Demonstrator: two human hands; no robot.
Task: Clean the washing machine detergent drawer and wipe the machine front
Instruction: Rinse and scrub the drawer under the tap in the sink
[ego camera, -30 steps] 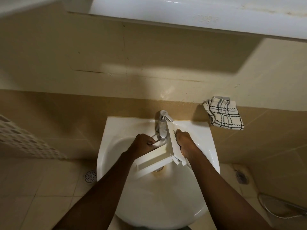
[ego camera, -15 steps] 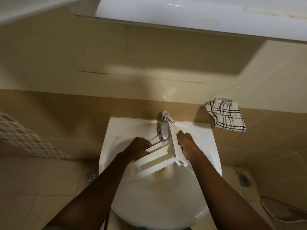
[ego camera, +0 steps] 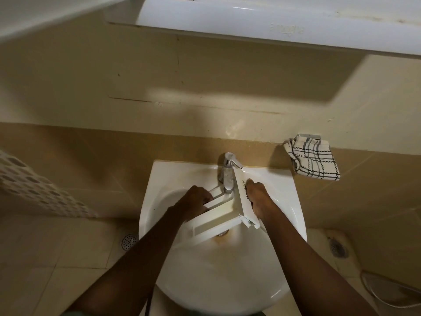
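The white detergent drawer (ego camera: 218,218) lies tilted inside the white sink (ego camera: 227,270), right under the chrome tap (ego camera: 229,173). My left hand (ego camera: 196,201) grips the drawer's back end on the left. My right hand (ego camera: 257,195) holds the drawer's front panel, which stands on edge at the right and carries dark lettering. I cannot tell whether water is running from the tap.
A checked white and black cloth (ego camera: 312,159) hangs on a wall holder to the right of the sink. A white shelf (ego camera: 273,21) juts out above. A floor drain (ego camera: 129,241) sits at the left, another drain (ego camera: 337,247) at the right, and a patterned basket (ego camera: 34,185) stands far left.
Both hands and the drawer have stayed almost in place under the tap. The view has shifted slightly, so the sink sits a little more to the right.
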